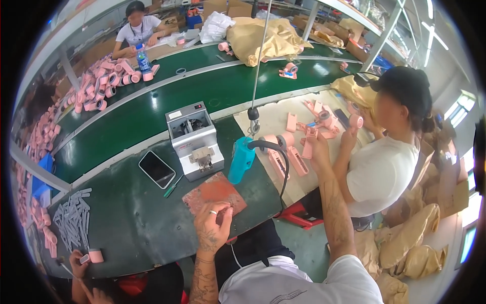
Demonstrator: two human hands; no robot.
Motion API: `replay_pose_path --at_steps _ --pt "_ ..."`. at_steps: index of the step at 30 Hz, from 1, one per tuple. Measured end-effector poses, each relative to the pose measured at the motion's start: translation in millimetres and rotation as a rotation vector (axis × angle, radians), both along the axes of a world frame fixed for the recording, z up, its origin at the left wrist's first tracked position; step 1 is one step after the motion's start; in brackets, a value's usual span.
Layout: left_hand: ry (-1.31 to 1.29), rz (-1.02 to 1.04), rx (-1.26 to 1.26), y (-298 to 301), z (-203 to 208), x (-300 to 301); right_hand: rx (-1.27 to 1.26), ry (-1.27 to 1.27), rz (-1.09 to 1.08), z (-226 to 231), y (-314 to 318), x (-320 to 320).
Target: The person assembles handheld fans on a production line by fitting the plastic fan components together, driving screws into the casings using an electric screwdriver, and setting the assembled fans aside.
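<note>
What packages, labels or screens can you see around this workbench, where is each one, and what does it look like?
Phone: flat on the dark bench left of the grey machine, black rectangular screen, dark.
Bottle: upright on the far belt, clear with a blue label band.
Cardboard boxes: far end, brown.
Bags: floor at right, tan, crumpled.

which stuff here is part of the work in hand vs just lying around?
In hand:
- left hand resting on red pad
- right hand on pink part
- more pink parts beside it
- teal screwdriver hanging between the hands

Lying about:
- phone
- green pen
- bottle
- grey sticks
</note>
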State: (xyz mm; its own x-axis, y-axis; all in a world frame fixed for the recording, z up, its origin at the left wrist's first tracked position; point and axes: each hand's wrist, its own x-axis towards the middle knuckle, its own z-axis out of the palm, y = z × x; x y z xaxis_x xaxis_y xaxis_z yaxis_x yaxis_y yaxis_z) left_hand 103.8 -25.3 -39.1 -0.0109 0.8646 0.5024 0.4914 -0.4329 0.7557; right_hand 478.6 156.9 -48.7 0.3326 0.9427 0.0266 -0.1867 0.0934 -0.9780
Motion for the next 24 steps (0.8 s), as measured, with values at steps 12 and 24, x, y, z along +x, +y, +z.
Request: replay_pose_path --at_steps 12,24 --pt "0.023 0.041 -0.047 -5 -3 -1 0.288 -0.530 -0.336 22 -33 -47" --pt "0.112 0.041 -0.094 -2 6 7 0.477 -0.685 0.256 50 -145 -200"
